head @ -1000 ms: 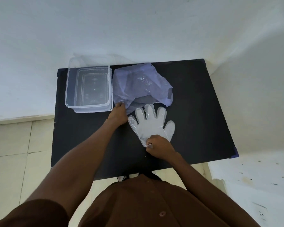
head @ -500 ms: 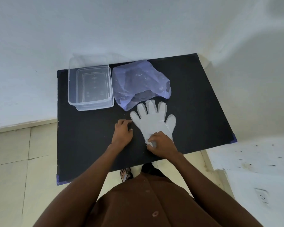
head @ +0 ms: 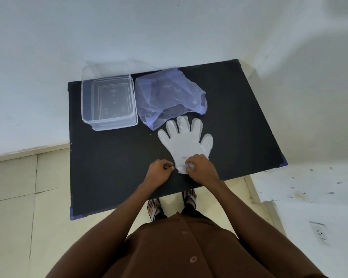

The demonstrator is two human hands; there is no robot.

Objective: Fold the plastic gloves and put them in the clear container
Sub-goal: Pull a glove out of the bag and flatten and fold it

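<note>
A clear plastic glove (head: 186, 142) lies flat on the black table (head: 113, 157), fingers spread and pointing away from me. My right hand (head: 201, 169) pinches the glove's cuff at the near end. My left hand (head: 160, 171) sits just left of the cuff, fingers curled, its fingertips at the cuff's edge. The clear container (head: 109, 103) stands open at the table's back left, with nothing visible inside.
A crumpled bluish plastic bag (head: 167, 95) lies between the container and the glove's fingertips. White walls close the back and right. The table's near edge runs just in front of my feet.
My left hand has come back from the bag's corner to the glove's cuff beside my right hand. The right hand has stayed on the cuff. The camera has tilted downward.
</note>
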